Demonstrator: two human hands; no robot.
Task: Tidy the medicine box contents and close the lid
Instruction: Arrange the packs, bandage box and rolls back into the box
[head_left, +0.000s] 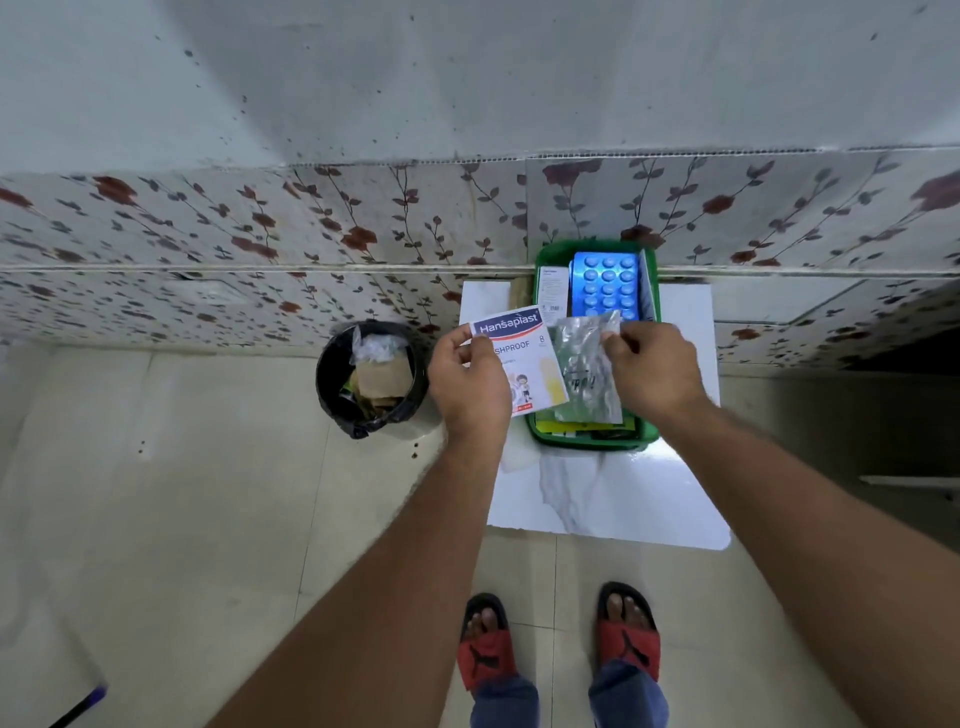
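A green medicine box (545, 260) stands open on a small white table (680, 332) against the wall. Inside it lie a blue blister strip of tablets (605, 286), a white carton (553, 291) and some yellow packs near its front edge. My left hand (470, 384) holds a white and blue Hansaplast plaster packet (524, 358) over the box's left front corner. My right hand (652, 371) pinches the top of a silver foil strip (584, 369) above the box's front half. No lid is visible.
A black bin (371, 379) lined with a bag and holding paper scraps stands on the floor left of the table. The floral tiled wall (311, 234) is right behind. My feet in red sandals (558, 639) stand before the table.
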